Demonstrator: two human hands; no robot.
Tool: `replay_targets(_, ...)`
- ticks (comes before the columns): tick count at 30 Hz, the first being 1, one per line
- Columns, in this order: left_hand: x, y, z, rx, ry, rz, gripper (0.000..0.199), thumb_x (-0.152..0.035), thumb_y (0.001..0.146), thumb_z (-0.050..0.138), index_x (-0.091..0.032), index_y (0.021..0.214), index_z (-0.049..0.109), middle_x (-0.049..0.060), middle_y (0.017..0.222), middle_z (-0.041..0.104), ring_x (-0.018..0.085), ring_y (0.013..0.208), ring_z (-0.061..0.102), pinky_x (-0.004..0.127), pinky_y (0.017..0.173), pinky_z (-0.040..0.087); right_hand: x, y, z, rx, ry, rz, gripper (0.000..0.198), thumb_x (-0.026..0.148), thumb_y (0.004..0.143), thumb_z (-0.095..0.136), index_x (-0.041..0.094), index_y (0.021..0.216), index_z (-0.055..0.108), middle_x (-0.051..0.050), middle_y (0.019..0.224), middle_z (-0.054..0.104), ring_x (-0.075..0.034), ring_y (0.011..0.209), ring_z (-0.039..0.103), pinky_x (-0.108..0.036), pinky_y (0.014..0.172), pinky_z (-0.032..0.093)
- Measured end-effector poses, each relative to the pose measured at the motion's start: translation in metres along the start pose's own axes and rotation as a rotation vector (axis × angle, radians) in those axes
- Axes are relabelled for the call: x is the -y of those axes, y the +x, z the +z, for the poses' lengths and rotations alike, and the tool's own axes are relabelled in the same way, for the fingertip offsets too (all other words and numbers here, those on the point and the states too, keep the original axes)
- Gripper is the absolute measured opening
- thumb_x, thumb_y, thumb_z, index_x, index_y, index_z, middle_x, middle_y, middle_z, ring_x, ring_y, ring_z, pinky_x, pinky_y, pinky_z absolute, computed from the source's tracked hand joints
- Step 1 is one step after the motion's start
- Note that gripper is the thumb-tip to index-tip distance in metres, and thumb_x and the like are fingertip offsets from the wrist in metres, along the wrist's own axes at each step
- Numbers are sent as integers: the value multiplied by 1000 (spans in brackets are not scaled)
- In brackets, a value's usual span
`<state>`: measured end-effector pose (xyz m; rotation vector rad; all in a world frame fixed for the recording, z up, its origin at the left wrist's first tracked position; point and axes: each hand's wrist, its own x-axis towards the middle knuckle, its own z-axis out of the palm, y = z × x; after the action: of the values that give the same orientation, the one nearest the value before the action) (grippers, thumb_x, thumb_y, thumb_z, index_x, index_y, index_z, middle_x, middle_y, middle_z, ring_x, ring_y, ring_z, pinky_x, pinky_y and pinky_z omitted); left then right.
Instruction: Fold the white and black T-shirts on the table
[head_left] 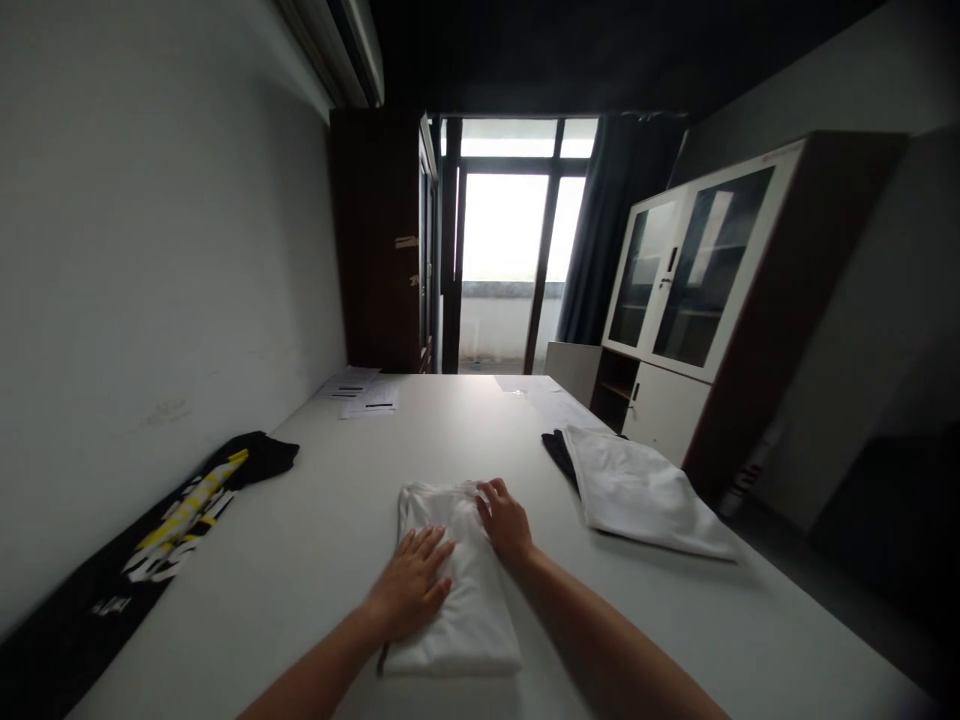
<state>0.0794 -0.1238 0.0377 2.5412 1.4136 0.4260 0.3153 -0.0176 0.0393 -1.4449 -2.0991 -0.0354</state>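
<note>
A white folded garment (476,620), perhaps a T-shirt, lies in a narrow rectangle on the white table in front of me. My left hand (412,585) rests flat on its left half, fingers spread over the fabric. At the far right corner of the cloth is my right hand (506,520), its fingers slightly bent and apart, touching the edge. Small wrinkles show in the fabric near both hands. A thin dark strip peeks out along the garment's lower left edge.
To the right, a folded white cloth (637,490) overlaps something black (559,452). Black fabric with yellow and white print (187,520) lies along the left wall. Paper sheets (367,400) rest at the table's far end. Glass-door cabinets (705,270) stand beyond the right edge.
</note>
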Motion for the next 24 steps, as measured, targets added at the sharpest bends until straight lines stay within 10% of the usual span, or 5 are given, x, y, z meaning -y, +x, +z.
replay_targets(8,12,2,-10,-94,-31,-61,51,-33,97,57,-27,148,54,6,160,46,29,153,33,57,128,19,21,-2,10,143,169,-308,25,31,101,51,25,113,73,-7,122,70,-23,117,60,-39,107,43)
replay_targets(24,13,0,-10,-32,4,-110,57,-39,98,55,-29,154,48,5,166,35,30,156,26,54,128,21,9,3,20,342,97,-156,50,51,102,46,33,149,56,-5,160,44,-29,152,30,-56,125,16)
